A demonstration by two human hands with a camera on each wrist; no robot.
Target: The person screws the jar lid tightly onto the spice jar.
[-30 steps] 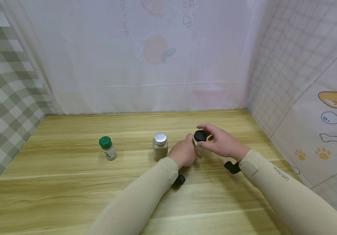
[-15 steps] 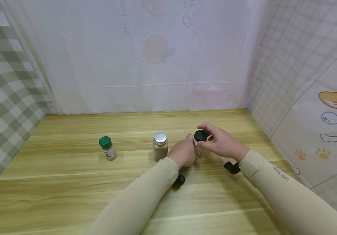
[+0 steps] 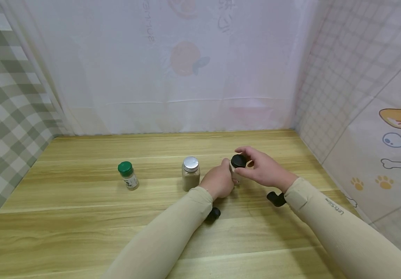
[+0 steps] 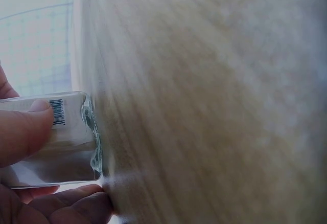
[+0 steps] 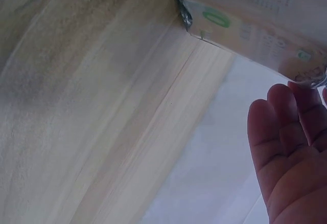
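My left hand (image 3: 218, 180) grips the body of a square clear glass jar (image 4: 66, 147), which has a barcode label and stands with its base at the wooden table. The jar is largely hidden by my hands in the head view. Its black lid (image 3: 238, 161) is between the thumb and fingers of my right hand (image 3: 264, 169), which pinch it from the right side. In the right wrist view, printed text and a green mark show on the jar (image 5: 255, 24), and the other fingers (image 5: 286, 116) extend below its upper end.
Left of my left hand stands a glass jar with a silver lid (image 3: 190, 174). Farther left is a small green-capped spice bottle (image 3: 128, 176). Black pieces show under both sleeves. Cloth-like walls enclose the wooden table (image 3: 82, 232) at the back and sides.
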